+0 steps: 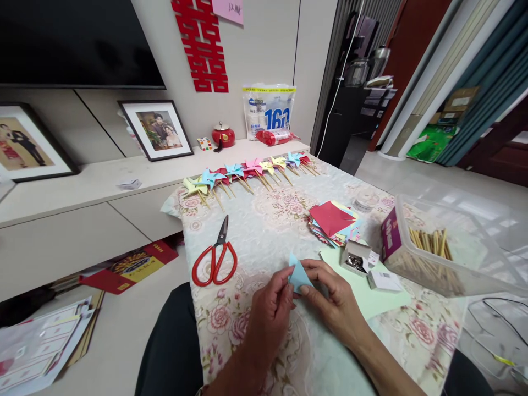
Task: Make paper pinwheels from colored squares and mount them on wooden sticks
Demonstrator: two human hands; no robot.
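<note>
Near the table's (264,231) front edge, both the left hand (270,313) and right hand (336,302) pinch a folded light-blue paper triangle (297,276), red scissors (215,257) lying just left.

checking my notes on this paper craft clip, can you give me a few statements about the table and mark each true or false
1. Both hands hold a light blue folded paper. True: the left hand and right hand pinch it from either side.
2. The red scissors lie to the right of the hands. False: they lie on the cloth to the left.
3. A row of paper pinwheels lies along the far edge of the table. True.
4. The clear plastic box holds buttons. False: it holds wooden sticks.
5. The stack of coloured paper has a red sheet on top. True.
</note>
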